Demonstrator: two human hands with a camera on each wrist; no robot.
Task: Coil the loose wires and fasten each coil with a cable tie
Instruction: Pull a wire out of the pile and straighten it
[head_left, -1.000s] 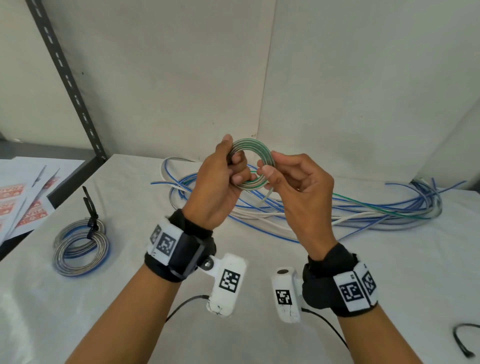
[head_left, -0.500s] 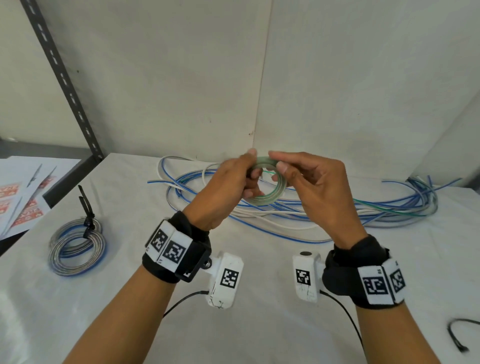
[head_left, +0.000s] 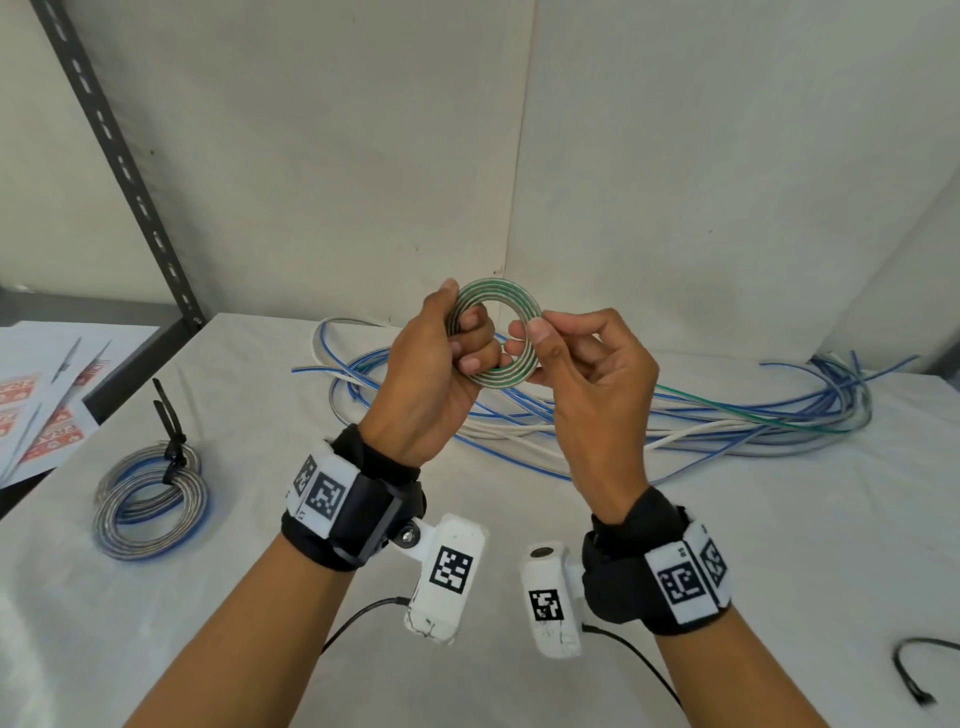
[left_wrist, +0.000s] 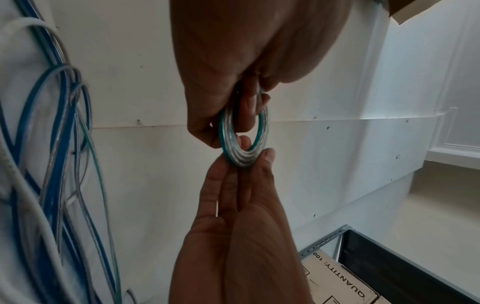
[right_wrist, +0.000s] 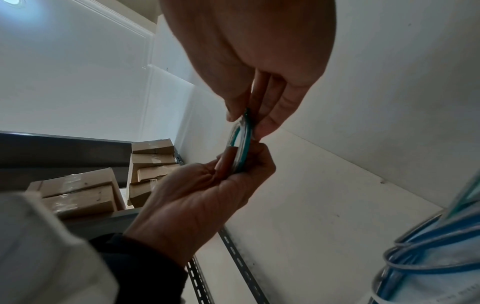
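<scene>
A small coil of green and clear wire (head_left: 497, 378) is held upright in the air over the table, its opening facing me. My left hand (head_left: 460, 322) grips its left side, thumb on the rim and fingers curled through the hole. My right hand (head_left: 530, 338) pinches the right side between thumb and forefinger. The left wrist view shows the coil (left_wrist: 242, 159) between my left hand (left_wrist: 207, 123) above and my right hand (left_wrist: 244, 156) below. In the right wrist view the coil (right_wrist: 242, 148) is edge-on, with my right hand (right_wrist: 244, 121) above and my left hand (right_wrist: 241, 160) below. No cable tie is on this coil.
Loose blue, white and green wires (head_left: 675, 421) lie in a long pile across the back of the white table (head_left: 260, 597). A coil fastened with a black tie (head_left: 150, 514) lies at the left. A black cable tie (head_left: 914, 670) lies at the right front. Papers (head_left: 41, 395) and a shelf upright (head_left: 119, 156) are at the left.
Half a second ago the coil was tipped flatter and lower between my hands. It now stands upright and a little higher, and my right thumb and forefinger have shifted along its right rim.
</scene>
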